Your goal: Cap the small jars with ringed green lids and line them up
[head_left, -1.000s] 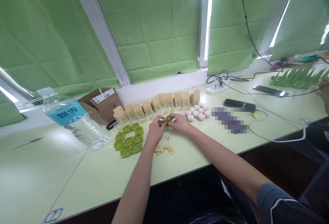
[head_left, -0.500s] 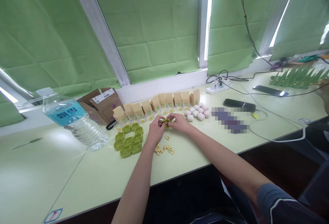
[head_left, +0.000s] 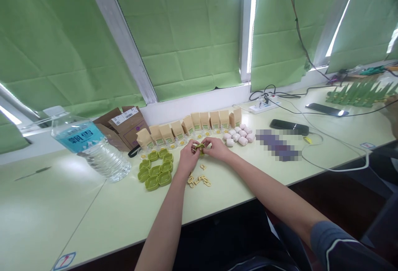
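Note:
Between my fingers is a small green plastic piece (head_left: 201, 148), partly covered by the fingertips; its exact kind is unclear. My left hand (head_left: 189, 155) grips it from the left, fingers closed. From the other side my right hand (head_left: 215, 148) pinches it. Just below the hands lies one pale yellow ring-like piece (head_left: 202, 167), with a loose pile of similar yellow pieces (head_left: 199, 181) nearer the table's front edge. To the left of my left hand, several green square cups (head_left: 155, 171) stand grouped together. White rounded pieces (head_left: 239, 135) are heaped to the right of my right hand.
Small kraft-paper boxes (head_left: 204, 120) with clear pieces before them line the back. A large water bottle (head_left: 90, 142) and an open cardboard box (head_left: 126, 128) stand left. To the right are a black device (head_left: 289, 127), a phone (head_left: 327, 110), cables and a power strip (head_left: 265, 106).
Almost nothing differs. Both hands stay in the same place around the green piece, and the things on the table lie as before.

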Demonstrator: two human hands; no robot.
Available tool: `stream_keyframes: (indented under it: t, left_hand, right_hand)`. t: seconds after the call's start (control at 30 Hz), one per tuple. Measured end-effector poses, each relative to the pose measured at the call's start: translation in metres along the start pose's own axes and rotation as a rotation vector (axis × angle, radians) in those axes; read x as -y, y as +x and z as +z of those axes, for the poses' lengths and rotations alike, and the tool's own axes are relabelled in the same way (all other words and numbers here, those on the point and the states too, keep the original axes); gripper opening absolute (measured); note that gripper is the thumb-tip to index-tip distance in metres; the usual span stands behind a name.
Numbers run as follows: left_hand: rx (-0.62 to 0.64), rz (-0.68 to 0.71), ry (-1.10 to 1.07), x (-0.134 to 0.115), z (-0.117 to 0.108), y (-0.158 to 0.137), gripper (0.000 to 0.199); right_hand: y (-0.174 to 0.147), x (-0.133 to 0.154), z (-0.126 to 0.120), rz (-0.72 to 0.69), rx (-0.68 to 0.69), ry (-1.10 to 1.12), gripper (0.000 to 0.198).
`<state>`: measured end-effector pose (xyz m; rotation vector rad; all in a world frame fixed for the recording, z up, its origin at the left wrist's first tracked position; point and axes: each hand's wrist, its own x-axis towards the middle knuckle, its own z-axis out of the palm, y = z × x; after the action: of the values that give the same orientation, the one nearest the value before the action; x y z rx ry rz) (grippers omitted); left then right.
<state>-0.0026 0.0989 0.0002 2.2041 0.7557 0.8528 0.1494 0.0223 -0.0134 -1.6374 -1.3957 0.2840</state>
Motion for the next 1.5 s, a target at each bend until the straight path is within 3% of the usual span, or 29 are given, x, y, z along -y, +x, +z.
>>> stream_keyframes:
  t: [1.5]
  left_hand:
    - [0.036, -0.003, 0.005, 0.0004, -0.0003, 0.0005, 0.023]
  right_hand:
    - [-0.0007, -0.0006, -0.0006, 0.024, 0.006, -0.002, 0.018]
